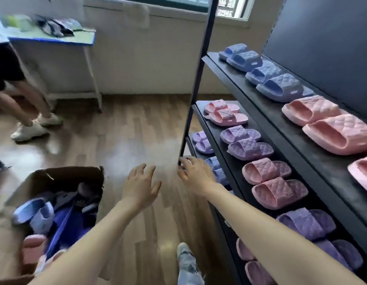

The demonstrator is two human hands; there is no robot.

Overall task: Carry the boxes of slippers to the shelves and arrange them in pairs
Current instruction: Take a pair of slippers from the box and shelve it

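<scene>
Beside the black shelves (281, 139), two bare hands hover over the floor (125, 128).
Left hand (140, 185) and right hand (196, 173) both have fingers spread, gripping nothing; the cardboard box of slippers (63, 174) stands at lower left.

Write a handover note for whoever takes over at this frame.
Left hand: open, empty, over the floor.
Right hand: open, empty, by the shelf post.
Cardboard box: on the floor, lower left, holding loose blue slippers and pink slippers.
Done: blue, pink and purple pairs line the shelves.
Left: pair and shelve what is in the box.
</scene>
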